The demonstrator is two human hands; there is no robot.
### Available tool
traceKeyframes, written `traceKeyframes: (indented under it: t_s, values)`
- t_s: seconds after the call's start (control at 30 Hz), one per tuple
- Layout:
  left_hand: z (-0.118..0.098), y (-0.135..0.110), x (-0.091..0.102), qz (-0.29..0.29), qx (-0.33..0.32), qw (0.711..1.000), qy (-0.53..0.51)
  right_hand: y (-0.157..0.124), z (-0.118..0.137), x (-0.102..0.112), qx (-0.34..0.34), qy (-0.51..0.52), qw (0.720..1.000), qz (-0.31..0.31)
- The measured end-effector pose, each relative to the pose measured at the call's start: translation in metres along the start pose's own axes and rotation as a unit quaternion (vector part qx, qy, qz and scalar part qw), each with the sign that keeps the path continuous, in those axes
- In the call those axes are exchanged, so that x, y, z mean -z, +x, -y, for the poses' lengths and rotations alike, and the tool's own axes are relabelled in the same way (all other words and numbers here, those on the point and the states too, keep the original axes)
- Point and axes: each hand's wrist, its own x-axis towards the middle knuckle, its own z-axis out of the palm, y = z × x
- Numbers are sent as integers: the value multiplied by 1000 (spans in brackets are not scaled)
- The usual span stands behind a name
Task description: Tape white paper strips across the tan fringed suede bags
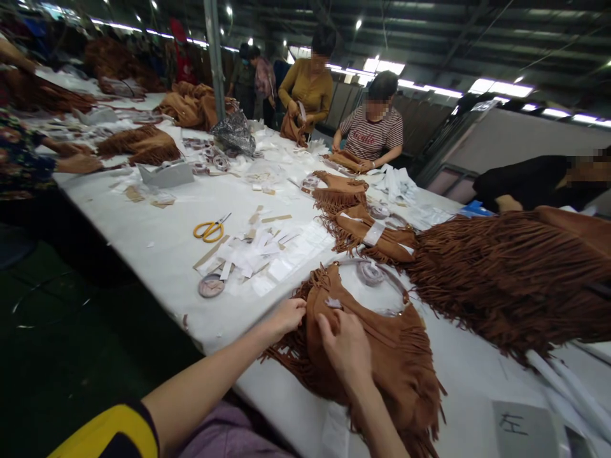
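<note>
A brown fringed bag point(377, 343) lies in front of me on the white table, its strap looped at the top with a wrapped coil beside it. At its left edge, my left hand point(287, 316) is closed on the bag's side, by the fringe. My right hand point(350, 346) rests over the front panel, with thumb and fingers curled in on the brown material. Just above those fingers a small whitish scrap point(333, 303) sits on the bag. The right fingertips are partly hidden.
Yellow-handled scissors point(209, 230) lie left of scattered paper strips point(267, 251) and a tape roll point(211, 285). More fringed bags point(377, 235) lie beyond mine, and a large fringed pile point(515, 273) is at right. A grey marked card point(525, 429) lies lower right. Co-workers point(370, 127) stand across the table.
</note>
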Motion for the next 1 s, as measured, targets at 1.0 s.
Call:
traceKeyframes:
  t_s: [1.0]
  values:
    - [-7, -5, -48, 17, 104, 977, -185, 19, -35, -73, -173, 543, 819, 58]
